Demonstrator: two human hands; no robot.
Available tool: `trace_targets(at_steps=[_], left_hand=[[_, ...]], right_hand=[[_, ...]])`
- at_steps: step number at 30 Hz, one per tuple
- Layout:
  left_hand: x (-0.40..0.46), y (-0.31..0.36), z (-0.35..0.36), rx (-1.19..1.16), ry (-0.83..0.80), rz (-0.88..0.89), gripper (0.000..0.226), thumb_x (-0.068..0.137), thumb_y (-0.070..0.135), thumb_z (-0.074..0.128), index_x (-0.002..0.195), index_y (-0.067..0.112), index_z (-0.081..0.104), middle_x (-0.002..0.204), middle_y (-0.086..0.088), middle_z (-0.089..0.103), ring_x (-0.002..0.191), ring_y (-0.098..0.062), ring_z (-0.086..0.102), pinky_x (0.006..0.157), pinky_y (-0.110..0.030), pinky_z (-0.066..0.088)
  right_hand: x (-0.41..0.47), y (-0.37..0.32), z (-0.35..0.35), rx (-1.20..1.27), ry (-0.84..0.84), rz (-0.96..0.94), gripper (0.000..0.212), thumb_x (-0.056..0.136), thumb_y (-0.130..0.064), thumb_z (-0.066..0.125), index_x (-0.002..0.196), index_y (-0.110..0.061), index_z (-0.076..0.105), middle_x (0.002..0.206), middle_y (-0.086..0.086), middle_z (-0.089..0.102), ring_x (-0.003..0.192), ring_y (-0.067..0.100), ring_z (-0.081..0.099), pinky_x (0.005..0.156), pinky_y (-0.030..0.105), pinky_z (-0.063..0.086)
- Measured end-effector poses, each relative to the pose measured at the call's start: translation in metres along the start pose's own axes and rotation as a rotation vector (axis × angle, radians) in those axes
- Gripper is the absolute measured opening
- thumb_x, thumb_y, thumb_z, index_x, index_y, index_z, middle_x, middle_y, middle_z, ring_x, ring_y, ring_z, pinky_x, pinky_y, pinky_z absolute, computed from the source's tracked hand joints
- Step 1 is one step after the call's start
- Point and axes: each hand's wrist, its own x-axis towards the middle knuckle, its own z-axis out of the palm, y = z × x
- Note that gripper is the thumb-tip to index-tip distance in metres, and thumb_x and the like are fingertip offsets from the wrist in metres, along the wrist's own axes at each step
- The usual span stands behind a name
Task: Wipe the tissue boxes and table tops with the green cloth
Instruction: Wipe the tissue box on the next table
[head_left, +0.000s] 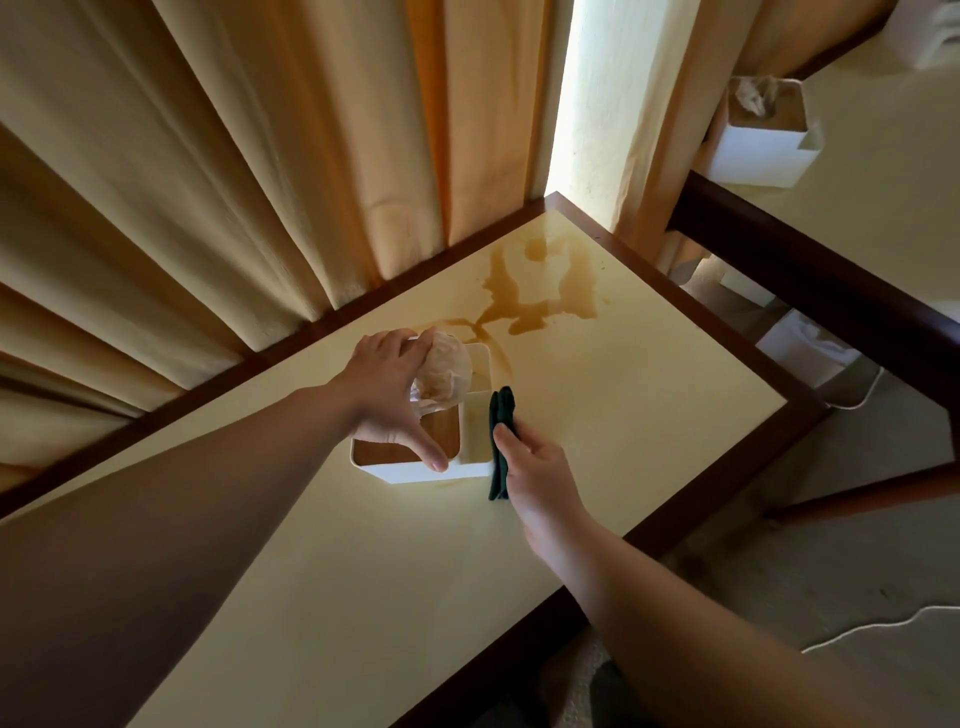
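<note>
Left hand (387, 395) fingers spread gripping tissue box (415, 467), right hand (535, 467) fingers pinching green cloth (501, 441)

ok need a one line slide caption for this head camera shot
Left hand steadies a white tissue box while the right hand wipes its side with a green cloth, brown spill beyond.

Long cream and orange curtains (249, 171) hang in deep folds behind the scene, parted at a bright gap (582, 104) where daylight comes through. A brown liquid spill (540, 296) spreads in thin branching streaks near the far corner. On the right, grey carpeted floor (810, 571) carries a thin white cable (878, 626) that snakes across it, and dark wooden chair rails (810, 291) cross above the floor.
</note>
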Motion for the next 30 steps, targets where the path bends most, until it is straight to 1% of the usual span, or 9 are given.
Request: trace_targets(at_steps=[2,4,7,12,16,20,24,27,30], left_hand=[[0.002,-0.001,0.001,0.009,0.005,0.014,0.167,0.026,0.096,0.069,0.16,0.034,-0.008,0.164,0.002,0.006,0.152,-0.029,0.004,0.127,-0.048,0.013],[0.002,-0.001,0.001,0.018,0.003,0.02,0.166,0.028,0.095,0.071,0.16,0.033,-0.01,0.164,0.002,0.005,0.152,-0.029,0.003,0.127,-0.048,0.011],[0.003,-0.001,0.001,0.03,-0.006,0.014,0.168,0.028,0.095,0.07,0.16,0.032,-0.013,0.164,0.002,0.003,0.152,-0.028,0.0,0.127,-0.047,0.008],[0.001,-0.001,0.004,0.051,0.008,-0.007,0.169,0.027,0.099,0.067,0.16,0.031,-0.013,0.165,-0.002,0.005,0.153,-0.03,0.002,0.127,-0.048,0.009],[-0.005,-0.001,0.008,0.072,0.007,-0.057,0.173,0.025,0.104,0.06,0.16,0.028,-0.017,0.167,-0.005,0.005,0.155,-0.031,0.003,0.127,-0.051,0.011],[-0.011,0.004,0.008,0.045,0.016,-0.118,0.174,0.027,0.106,0.059,0.161,0.026,-0.018,0.169,-0.009,0.007,0.156,-0.033,0.005,0.126,-0.051,0.013],[-0.017,0.017,0.007,0.007,0.042,-0.189,0.174,0.028,0.105,0.06,0.161,0.023,-0.017,0.17,-0.014,0.007,0.156,-0.037,0.007,0.126,-0.053,0.016],[-0.022,0.026,0.01,-0.051,0.072,-0.263,0.176,0.028,0.107,0.058,0.159,0.021,-0.023,0.171,-0.018,0.004,0.156,-0.04,0.007,0.125,-0.056,0.016],[-0.026,0.028,0.014,-0.079,0.087,-0.27,0.172,0.032,0.109,0.054,0.156,0.024,-0.029,0.171,-0.019,-0.002,0.156,-0.043,0.005,0.123,-0.061,0.015]], right_hand=[[0.003,-0.012,0.004,0.042,0.01,-0.019,0.026,0.108,-0.024,0.052,0.12,-0.032,0.074,0.1,-0.007,0.079,0.096,0.021,0.073,0.082,0.032,0.054],[0.013,-0.029,0.009,0.054,-0.002,-0.043,0.029,0.108,-0.025,0.051,0.126,-0.028,0.073,0.102,-0.003,0.079,0.099,0.027,0.074,0.087,0.041,0.057],[0.044,-0.051,0.019,0.017,0.032,-0.049,0.032,0.108,-0.029,0.049,0.131,-0.026,0.071,0.107,-0.001,0.078,0.101,0.024,0.073,0.092,0.043,0.057],[0.074,-0.053,0.023,-0.068,0.056,0.0,0.03,0.106,-0.034,0.046,0.118,-0.027,0.073,0.101,0.006,0.077,0.101,0.034,0.072,0.092,0.051,0.057],[0.057,-0.03,0.014,-0.076,0.033,0.021,0.03,0.107,-0.038,0.046,0.12,-0.03,0.072,0.099,-0.003,0.078,0.095,0.021,0.074,0.087,0.042,0.058],[0.036,-0.014,0.0,-0.116,0.007,0.019,0.028,0.108,-0.036,0.046,0.109,-0.028,0.074,0.096,0.001,0.076,0.092,0.023,0.071,0.078,0.033,0.051],[0.023,-0.014,-0.012,-0.156,-0.01,0.019,0.021,0.106,-0.036,0.054,0.099,-0.029,0.072,0.072,-0.006,0.061,0.062,0.009,0.055,0.056,0.023,0.042],[0.02,-0.014,-0.021,-0.174,-0.019,0.02,0.013,0.099,-0.032,0.066,0.097,-0.019,0.068,0.059,-0.01,0.046,0.051,0.009,0.044,0.047,0.022,0.037],[0.024,-0.017,-0.025,-0.22,0.009,0.021,0.017,0.095,-0.026,0.069,0.096,-0.008,0.066,0.064,-0.003,0.048,0.055,0.012,0.046,0.051,0.026,0.039]])
